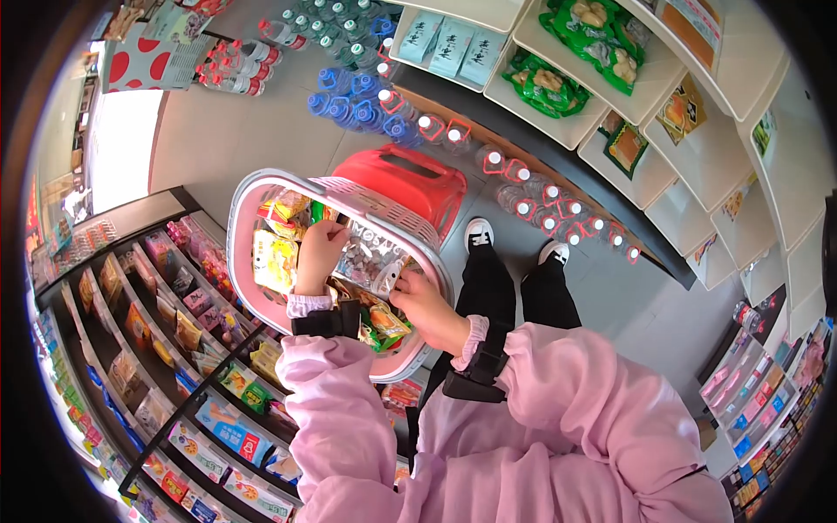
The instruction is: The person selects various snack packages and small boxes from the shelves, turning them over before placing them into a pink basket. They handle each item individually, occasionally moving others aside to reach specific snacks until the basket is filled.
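Observation:
A pink shopping basket [247, 277] with a pale rim holds several colourful snack packets. Across its middle lies a see-through packet [359, 261] printed with "MOSAIC", small greyish pieces showing inside. My left hand [320, 254] is closed, its fingertips pinching at the packet's upper left edge. At the other end, my right hand [429, 307] has thumb and fingers closed on the packet beside a white round mark. A yellow snack packet [275, 260] is left of my left hand. Below the see-through packet, more snack packets [384, 321] are partly hidden by my wrists.
A red plastic stool [445, 187] stands against the basket's far side. Snack shelves [166, 349] run along the left and below. Water bottles [523, 187] line the floor before white shelf bins [558, 122]. Blue-capped bottles [353, 100] stand farther back. My feet are right of the basket.

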The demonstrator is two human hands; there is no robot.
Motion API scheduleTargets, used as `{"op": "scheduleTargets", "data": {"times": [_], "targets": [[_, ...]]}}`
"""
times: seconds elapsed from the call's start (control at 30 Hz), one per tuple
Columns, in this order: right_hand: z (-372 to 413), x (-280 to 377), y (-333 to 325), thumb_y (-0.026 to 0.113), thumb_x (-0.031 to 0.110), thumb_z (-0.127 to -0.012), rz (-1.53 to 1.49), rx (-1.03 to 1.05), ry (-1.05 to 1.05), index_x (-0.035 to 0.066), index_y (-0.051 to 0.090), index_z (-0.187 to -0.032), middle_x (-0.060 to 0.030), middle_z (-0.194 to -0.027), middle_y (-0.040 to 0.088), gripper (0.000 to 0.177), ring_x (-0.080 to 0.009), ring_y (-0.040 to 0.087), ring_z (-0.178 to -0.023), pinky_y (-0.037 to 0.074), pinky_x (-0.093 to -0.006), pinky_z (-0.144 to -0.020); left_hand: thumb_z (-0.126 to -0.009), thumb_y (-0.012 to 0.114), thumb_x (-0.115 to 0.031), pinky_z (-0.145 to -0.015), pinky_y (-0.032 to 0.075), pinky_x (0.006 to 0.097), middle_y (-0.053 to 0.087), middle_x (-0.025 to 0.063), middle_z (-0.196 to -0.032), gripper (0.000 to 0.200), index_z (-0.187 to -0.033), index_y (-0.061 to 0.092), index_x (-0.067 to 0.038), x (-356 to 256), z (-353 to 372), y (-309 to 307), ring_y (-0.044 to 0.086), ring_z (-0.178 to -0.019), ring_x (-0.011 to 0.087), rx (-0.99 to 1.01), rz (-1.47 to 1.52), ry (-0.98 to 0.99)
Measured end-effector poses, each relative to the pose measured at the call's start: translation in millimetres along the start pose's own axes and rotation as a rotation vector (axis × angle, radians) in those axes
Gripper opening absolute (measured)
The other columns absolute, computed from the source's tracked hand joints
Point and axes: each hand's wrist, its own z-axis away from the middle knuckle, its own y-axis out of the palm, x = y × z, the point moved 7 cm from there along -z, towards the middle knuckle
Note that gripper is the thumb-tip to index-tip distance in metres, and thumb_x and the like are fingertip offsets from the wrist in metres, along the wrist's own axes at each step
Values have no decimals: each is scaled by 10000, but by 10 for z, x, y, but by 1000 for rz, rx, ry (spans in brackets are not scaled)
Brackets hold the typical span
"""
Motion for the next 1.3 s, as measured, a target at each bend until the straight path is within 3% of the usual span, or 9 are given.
{"op": "scheduleTargets", "data": {"times": [0.27, 0.43, 0.57, 0.63, 0.77, 0.87, 1.07, 1.2, 1.3], "targets": [[199, 91, 48, 509, 77, -826, 43, 93, -103, -18, 417, -1105, -71, -976, 527, 309, -108, 522, -799, 428, -221, -694, -772, 563, -89, -515, 384, 235, 527, 28, -599, 136, -772, 573, 48, 28, 205, -247, 476, -563, 87, 65, 127, -10], [617, 284, 53, 554, 126, -807, 125, 203, -150, -11, 463, -998, -74, -874, 541, 252, -125, 541, -773, 454, -257, -638, -827, 507, -68, -501, 330, 179, 474, -46, -716, 113, -923, 537, -16, -41, 1011, -110, 410, -597, 37, 55, 686, -255], [1113, 786, -282, 557, 129, -775, 323, 313, -389, -26, 518, -913, -107, -807, 551, 211, -167, 538, -748, 436, -296, -653, -862, 473, -71, -601, 415, 187, 528, 16, -855, 157, -1007, 480, -13, -543, 1431, 268, 502, -716, 74, 62, 890, -254], [1328, 1027, -684, 548, 130, -785, 400, 191, -502, -24, 521, -912, -108, -805, 549, 201, -174, 537, -736, 435, -296, -651, -865, 469, -59, -764, 459, 261, 551, 89, -966, 183, -1033, 447, 10, -952, 1544, 530, 551, -858, 139, 166, 1027, -183], [1809, 1394, -1664, 504, 122, -858, 476, 70, -570, -17, 535, -955, -39, -823, 570, 173, -74, 515, -767, 437, -240, -682, -856, 459, -35, -816, 429, 280, 540, 91, -1028, 268, -1118, 433, 19, -1924, 1611, 1309, 530, -914, 144, 261, 1078, -31], [2391, 1604, -2542, 528, 189, -859, 405, -212, -496, -20, 549, -999, -17, -865, 586, 253, -54, 514, -797, 432, -216, -694, -854, 448, -23, -846, 411, 286, 535, 91, -1054, 277, -1126, 435, 26, -2533, 1601, 2066, 523, -945, 152, 427, 989, 77], [3570, 1601, -3732, 551, 156, -832, -9, -426, -455, -36, 506, -1081, -53, -984, 583, 317, -113, 549, -892, 435, -273, -802, -849, 502, -70, -523, 433, 204, 583, 65, -868, 236, -1070, 447, -9, -3843, 1800, 3548, 551, -680, 85, 728, 1013, 94], [4126, 1514, -4360, 531, 121, -839, -211, -559, -551, -35, 466, -1119, -91, -1021, 577, 328, -149, 581, -890, 465, -286, -801, -849, 519, -122, -490, 423, 220, 577, 70, -812, 258, -1067, 431, -16, -4459, 2008, 4280, 541, -645, 87, 874, 893, 130], [4369, 1567, -4520, 509, 100, -844, -253, -607, -625, -46, 449, -1122, -100, -1018, 577, 320, -155, 585, -886, 481, -294, -782, -859, 505, -128, -581, 482, 248, 573, 78, -863, 248, -1064, 417, -21, -4745, 2097, 4464, 576, -733, 120, 964, 854, 167]]}}
